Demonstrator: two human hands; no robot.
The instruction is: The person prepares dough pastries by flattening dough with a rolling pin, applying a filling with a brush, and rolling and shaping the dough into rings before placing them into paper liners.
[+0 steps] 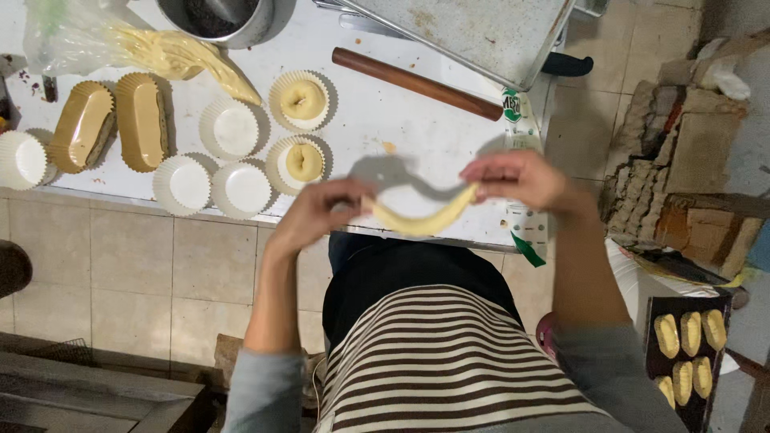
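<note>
A pale yellow rope of dough [421, 220] sags between my two hands above the near edge of the white table [385, 120]. My left hand [317, 210] pinches its left end. Its right end is gripped by my right hand [517, 178]. Two white paper cups on the table hold coiled dough, one [302, 99] farther away and one [304, 161] nearer. Empty white paper cups [233, 129] sit beside them.
A wooden rolling pin [417, 83] lies on the table behind my hands, below a metal baking tray [473, 32]. Brown oval paper moulds [141, 120], a piping bag of batter [164, 52] and a metal bowl [220, 20] lie at the left. A dark tray of shaped dough [690, 345] sits low at the right.
</note>
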